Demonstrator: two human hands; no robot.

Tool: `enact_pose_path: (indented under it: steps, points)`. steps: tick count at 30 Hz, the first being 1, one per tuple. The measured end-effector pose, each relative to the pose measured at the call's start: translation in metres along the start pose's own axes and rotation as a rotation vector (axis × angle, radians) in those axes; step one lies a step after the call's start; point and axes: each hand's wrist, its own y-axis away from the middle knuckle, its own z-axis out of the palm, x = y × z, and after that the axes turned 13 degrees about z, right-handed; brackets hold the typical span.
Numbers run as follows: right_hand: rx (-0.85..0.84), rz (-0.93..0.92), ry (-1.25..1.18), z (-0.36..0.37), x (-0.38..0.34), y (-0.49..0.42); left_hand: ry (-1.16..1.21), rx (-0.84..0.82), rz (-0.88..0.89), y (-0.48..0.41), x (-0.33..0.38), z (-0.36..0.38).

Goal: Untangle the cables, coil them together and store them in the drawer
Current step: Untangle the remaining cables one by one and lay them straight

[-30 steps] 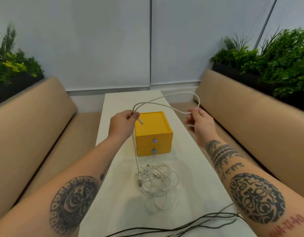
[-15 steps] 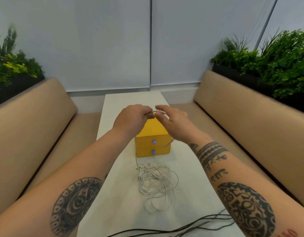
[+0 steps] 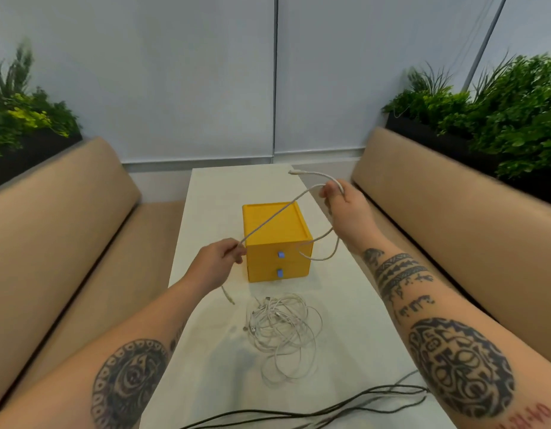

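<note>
Left hand (image 3: 217,263), right hand (image 3: 345,205): cable (image 3: 269,221) between

Left hand (image 3: 217,261) and right hand (image 3: 345,202) now drawn apart from their meeting above the yellow two-drawer box (image 3: 275,233), thin white braided cable (image 3: 272,218) pulled taut between them, new loop hanging from the right hand, left hand lowered beside the box
</note>
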Motion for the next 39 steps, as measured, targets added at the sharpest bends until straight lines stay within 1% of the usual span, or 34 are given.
enact_pose_path:
  steps: [2, 4, 7, 9, 12, 13, 15, 17, 18, 19, 20, 21, 22, 24, 26, 29, 31, 33, 36, 39]
  points:
    - [0.018, 0.064, -0.003, -0.008, 0.018, -0.003, 0.016, 0.013, -0.036, 0.006, -0.01, 0.003]
    - [0.029, 0.128, 0.055, -0.015, 0.037, -0.003, 0.03, 0.029, -0.054, 0.009, -0.013, 0.004]
    - [0.041, 0.236, 0.143, -0.022, 0.067, 0.002, 0.042, 0.081, -0.029, 0.007, -0.01, 0.003]
    - [-0.012, 0.315, 0.203, -0.024, 0.092, 0.005, -0.018, 0.102, -0.006, 0.003, -0.005, 0.001]
    - [-0.094, 0.403, 0.346, -0.026, 0.121, 0.012, -0.123, 0.079, 0.028, -0.004, 0.006, 0.0]
    - [-0.091, 0.431, 0.344, -0.026, 0.126, 0.014, -0.148, 0.066, 0.039, -0.005, 0.009, 0.0]
    - [-0.019, 0.458, 0.408, -0.027, 0.129, 0.016, -0.205, 0.033, 0.078, -0.009, 0.018, 0.0]
    - [0.076, 0.403, 0.579, -0.022, 0.121, 0.02, -0.257, -0.012, 0.113, -0.01, 0.03, 0.002]
    - [0.075, 0.312, 0.615, -0.017, 0.114, 0.022, -0.268, -0.029, 0.132, -0.011, 0.036, 0.004]
    - [0.021, 0.185, 0.61, -0.009, 0.103, 0.026, -0.266, -0.041, 0.153, -0.012, 0.041, 0.006]
    - [-0.071, 0.063, 0.6, -0.001, 0.093, 0.029, -0.253, -0.044, 0.175, -0.013, 0.047, 0.009]
    - [-0.167, -0.029, 0.611, 0.01, 0.081, 0.033, -0.231, -0.039, 0.192, -0.015, 0.052, 0.012]
    - [-0.249, -0.068, 0.625, 0.019, 0.07, 0.035, -0.199, -0.031, 0.201, -0.016, 0.057, 0.013]
    - [-0.338, -0.021, 0.548, 0.033, 0.052, 0.04, -0.096, -0.016, 0.184, -0.017, 0.066, 0.012]
    - [-0.316, 0.042, 0.427, 0.036, 0.042, 0.039, -0.002, -0.029, 0.157, -0.014, 0.068, 0.008]
    - [-0.241, -0.002, 0.407, 0.026, 0.039, 0.03, -0.019, -0.119, 0.12, -0.007, 0.057, -0.002]
    - [-0.259, 0.006, 0.391, 0.019, 0.037, 0.025, -0.018, -0.159, 0.069, -0.002, 0.047, -0.007]
    - [-0.293, -0.009, 0.432, 0.014, 0.035, 0.024, -0.023, -0.172, 0.035, 0.002, 0.039, -0.011]
    - [-0.296, -0.092, 0.573, 0.009, 0.036, 0.024, -0.141, -0.198, 0.008, 0.003, 0.029, -0.014]
    - [-0.286, -0.262, 0.748, 0.015, 0.045, 0.03, -0.434, -0.198, -0.019, 0.003, 0.028, -0.012]
